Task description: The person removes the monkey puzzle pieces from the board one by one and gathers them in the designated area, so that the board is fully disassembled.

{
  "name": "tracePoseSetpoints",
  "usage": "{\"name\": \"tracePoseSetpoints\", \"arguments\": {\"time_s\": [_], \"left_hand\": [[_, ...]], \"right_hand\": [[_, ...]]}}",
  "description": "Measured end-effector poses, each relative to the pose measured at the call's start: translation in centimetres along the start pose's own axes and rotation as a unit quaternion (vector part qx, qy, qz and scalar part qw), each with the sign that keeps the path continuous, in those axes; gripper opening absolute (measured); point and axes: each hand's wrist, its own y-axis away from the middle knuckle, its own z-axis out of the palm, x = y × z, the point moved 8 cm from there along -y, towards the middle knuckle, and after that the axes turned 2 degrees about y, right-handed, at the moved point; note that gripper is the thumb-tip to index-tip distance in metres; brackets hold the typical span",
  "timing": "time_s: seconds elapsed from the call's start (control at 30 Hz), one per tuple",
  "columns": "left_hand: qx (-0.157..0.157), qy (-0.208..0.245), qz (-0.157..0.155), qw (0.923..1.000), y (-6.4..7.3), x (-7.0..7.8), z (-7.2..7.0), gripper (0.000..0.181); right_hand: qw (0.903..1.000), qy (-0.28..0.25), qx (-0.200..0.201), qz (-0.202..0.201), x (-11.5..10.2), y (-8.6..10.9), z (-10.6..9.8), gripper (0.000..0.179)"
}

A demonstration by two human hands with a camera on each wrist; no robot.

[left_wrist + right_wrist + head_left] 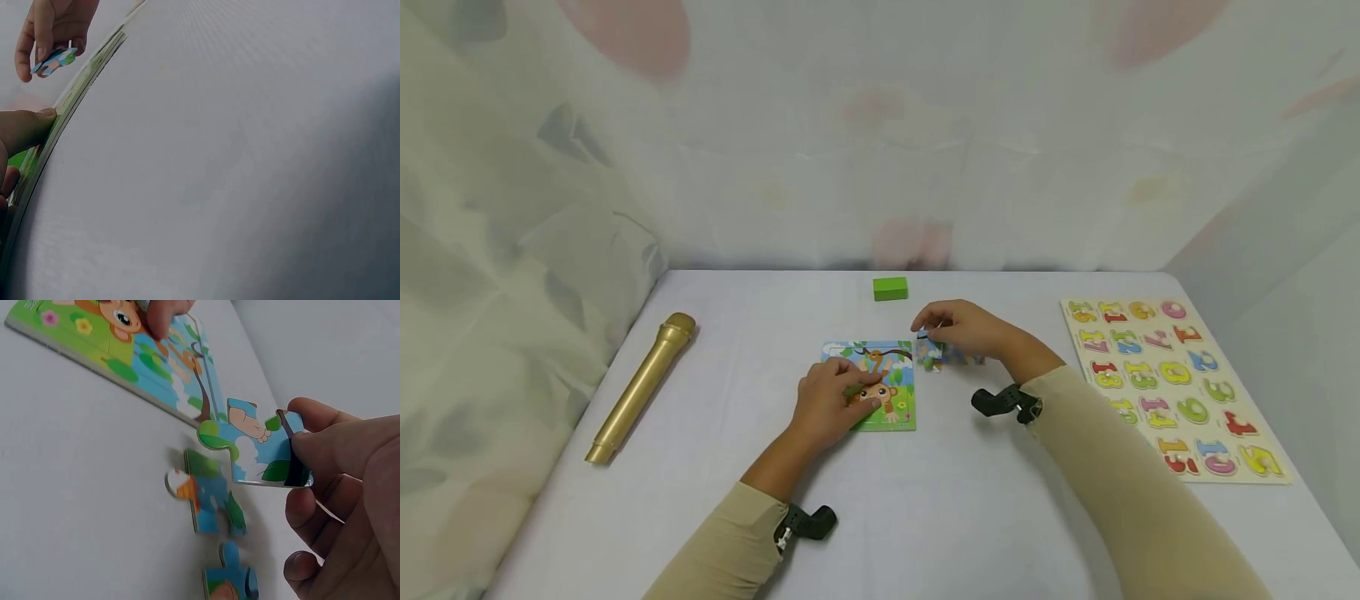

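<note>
My right hand [973, 327] pinches a jigsaw puzzle piece [253, 450] between thumb and fingers. The piece shows blue sky, green leaves and a bare foot, and it is held tilted above the table, just right of the puzzle board [891, 422]. That board carries a monkey picture on a green and blue ground. My left hand [831, 400] rests on the board's left part, fingers over the picture and covering some of it. Below the held piece, a loose puzzle piece [212, 494] and another piece [230, 578] lie on the white table.
A green block [891, 289] sits behind the board. To the left lies a gold toy microphone [643, 387]. A number puzzle board [1172, 392] with colourful digits lies at the right, partly behind my right sleeve. Cloth walls [880, 167] border the table.
</note>
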Motion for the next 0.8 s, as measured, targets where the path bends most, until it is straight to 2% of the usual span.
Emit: {"name": "tracePoseSetpoints", "arguments": {"time_s": [0.23,0.8], "left_hand": [[-0.001,0.003,-0.001,1.0000,0.2,-0.1,-0.3,0.042],[0.010,0.004,0.009,0.9999,0.2,-0.6,-0.1,0.040]], "right_hand": [[0.9994,-0.015,0.004,0.030,2.1,1.4,-1.3,0.026],[0.9982,-0.034,0.028,0.040,4.8,4.6,-4.3,0.025]]}}
